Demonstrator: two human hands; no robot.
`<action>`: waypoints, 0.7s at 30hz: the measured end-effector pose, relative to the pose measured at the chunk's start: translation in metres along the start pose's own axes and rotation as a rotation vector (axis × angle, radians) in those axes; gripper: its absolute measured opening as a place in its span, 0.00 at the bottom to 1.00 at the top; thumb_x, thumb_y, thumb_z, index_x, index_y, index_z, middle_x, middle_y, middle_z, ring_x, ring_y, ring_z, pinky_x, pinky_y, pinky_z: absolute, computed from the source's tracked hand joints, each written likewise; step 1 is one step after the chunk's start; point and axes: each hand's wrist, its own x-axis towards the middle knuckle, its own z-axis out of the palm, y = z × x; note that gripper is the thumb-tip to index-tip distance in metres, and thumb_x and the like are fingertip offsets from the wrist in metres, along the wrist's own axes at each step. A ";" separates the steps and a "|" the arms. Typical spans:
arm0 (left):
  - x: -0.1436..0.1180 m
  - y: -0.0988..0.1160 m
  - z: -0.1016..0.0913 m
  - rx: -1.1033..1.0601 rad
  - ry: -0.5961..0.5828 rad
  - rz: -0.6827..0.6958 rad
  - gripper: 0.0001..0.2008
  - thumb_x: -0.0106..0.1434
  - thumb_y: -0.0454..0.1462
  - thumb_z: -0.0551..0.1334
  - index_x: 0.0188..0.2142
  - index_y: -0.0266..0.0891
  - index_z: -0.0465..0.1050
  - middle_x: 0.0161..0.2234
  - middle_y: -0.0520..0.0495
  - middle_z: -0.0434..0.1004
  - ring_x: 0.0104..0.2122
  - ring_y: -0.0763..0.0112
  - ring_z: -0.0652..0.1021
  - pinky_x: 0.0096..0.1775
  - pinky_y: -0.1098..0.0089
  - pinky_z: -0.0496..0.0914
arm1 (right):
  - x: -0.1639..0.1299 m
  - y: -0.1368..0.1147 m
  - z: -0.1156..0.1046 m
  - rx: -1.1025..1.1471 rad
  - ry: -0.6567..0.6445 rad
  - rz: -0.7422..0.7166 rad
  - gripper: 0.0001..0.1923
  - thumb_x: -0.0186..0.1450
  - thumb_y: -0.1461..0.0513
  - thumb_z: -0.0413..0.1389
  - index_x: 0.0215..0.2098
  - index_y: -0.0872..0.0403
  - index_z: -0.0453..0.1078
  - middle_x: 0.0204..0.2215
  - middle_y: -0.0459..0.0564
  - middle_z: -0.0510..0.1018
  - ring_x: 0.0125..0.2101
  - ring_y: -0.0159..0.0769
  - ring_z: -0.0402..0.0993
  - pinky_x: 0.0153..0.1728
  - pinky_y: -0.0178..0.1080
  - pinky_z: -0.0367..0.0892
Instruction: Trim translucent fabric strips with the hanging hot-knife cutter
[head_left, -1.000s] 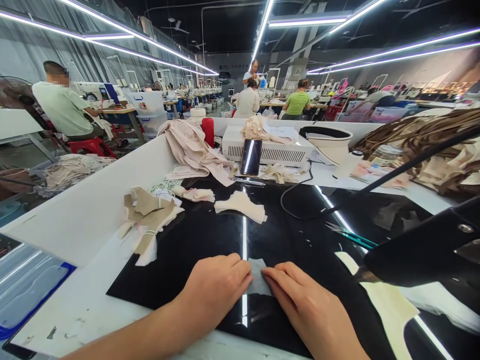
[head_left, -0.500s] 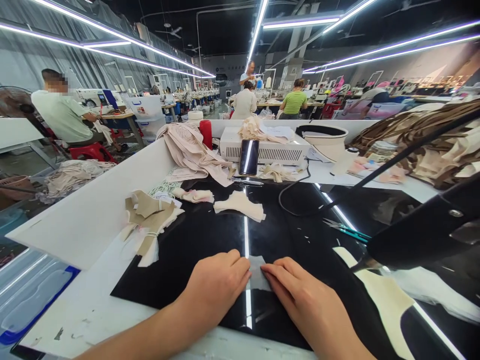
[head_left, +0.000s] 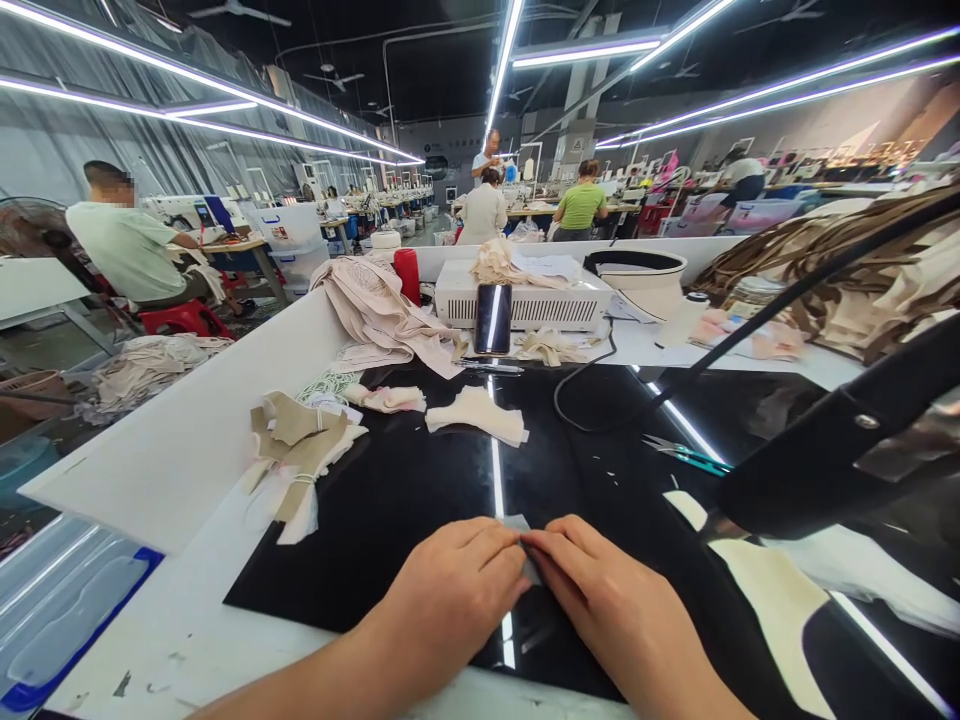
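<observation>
Close to the front of the glossy black board (head_left: 390,480), my left hand (head_left: 457,580) and my right hand (head_left: 600,580) almost meet at the fingertips. Between them is a small, thin, whitish translucent piece (head_left: 516,522), mostly covered by the fingers. Both hands are closed, pinching this piece from either side. Farther back on the board lies a cream fabric piece (head_left: 478,414). Left of it rests a tan bundle of cut pieces (head_left: 300,440) tied with thin cord. A long cream cut piece (head_left: 772,590) lies to the right of my right hand.
A black tool with a metal nozzle (head_left: 795,460) leans in from the right, its cable crossing behind. Teal-handled scissors (head_left: 690,455) lie near it. At the back stand a phone (head_left: 493,318) and a white vented box (head_left: 555,300). A low white wall (head_left: 187,440) edges the left side.
My left hand has moved right, closing most of the gap to my right hand. Less of the translucent piece shows now. The view has shifted slightly.
</observation>
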 end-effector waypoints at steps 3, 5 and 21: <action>-0.001 -0.001 0.001 0.028 0.027 0.020 0.12 0.80 0.35 0.52 0.48 0.34 0.74 0.44 0.45 0.84 0.47 0.68 0.83 0.55 0.65 0.78 | 0.000 0.001 0.002 -0.007 0.032 -0.008 0.30 0.81 0.53 0.34 0.42 0.47 0.77 0.29 0.43 0.80 0.22 0.28 0.81 0.15 0.29 0.66; 0.000 -0.002 0.001 0.042 0.048 0.036 0.13 0.80 0.36 0.52 0.48 0.34 0.74 0.44 0.46 0.84 0.46 0.68 0.84 0.54 0.66 0.78 | 0.000 0.001 0.003 -0.011 0.051 -0.010 0.30 0.81 0.53 0.34 0.41 0.47 0.78 0.27 0.43 0.79 0.21 0.28 0.80 0.14 0.29 0.66; 0.000 -0.004 -0.004 -0.045 0.040 -0.022 0.21 0.82 0.46 0.46 0.48 0.37 0.74 0.46 0.46 0.84 0.46 0.63 0.84 0.49 0.63 0.80 | 0.000 0.007 -0.027 -0.028 0.321 -0.216 0.13 0.79 0.62 0.49 0.50 0.52 0.77 0.38 0.49 0.85 0.35 0.35 0.83 0.39 0.37 0.76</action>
